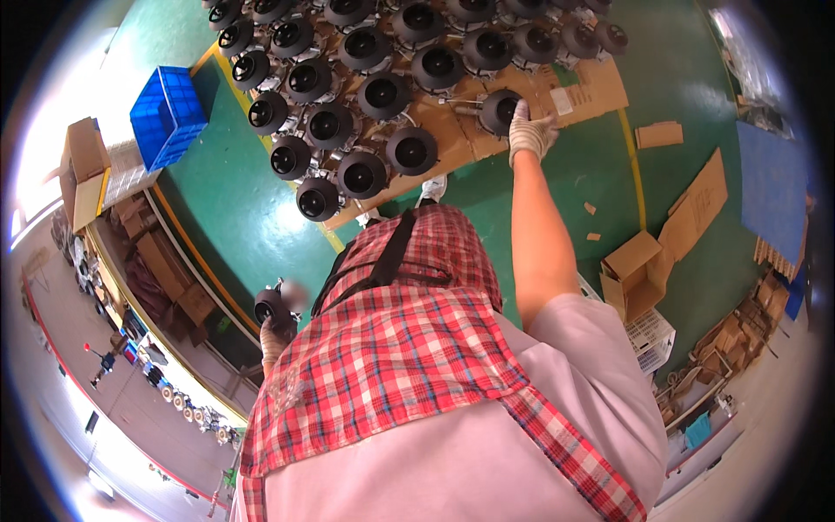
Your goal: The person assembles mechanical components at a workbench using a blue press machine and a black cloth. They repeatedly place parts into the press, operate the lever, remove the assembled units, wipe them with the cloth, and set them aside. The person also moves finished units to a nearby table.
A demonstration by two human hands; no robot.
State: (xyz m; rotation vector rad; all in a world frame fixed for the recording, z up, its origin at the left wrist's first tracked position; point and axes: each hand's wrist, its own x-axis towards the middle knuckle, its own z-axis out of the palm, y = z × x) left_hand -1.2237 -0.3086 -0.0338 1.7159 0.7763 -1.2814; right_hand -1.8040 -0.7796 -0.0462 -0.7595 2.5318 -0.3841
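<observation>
My right hand (532, 137), in a pale knit glove, reaches out to a black dome-shaped unit (501, 112) with a round opening in its top. That unit rests on the flattened cardboard (461, 139). The thumb lies at its right edge, while the fingers stretch out to the right, apart from it. Low at my left side, my left hand (273, 341), also gloved, grips another black unit (270, 305) of the same sort. A blurred roundish part shows beside it; the fingers are partly hidden. Several like units (359, 175) with metal bases stand in rows on the cardboard.
A blue plastic crate (170, 119) stands on the green floor to the left, near an open carton (84, 170). At right are an open cardboard box (639, 274), a white crate (652, 339) and a cardboard sheet (696, 204). My shoes touch the cardboard's near edge.
</observation>
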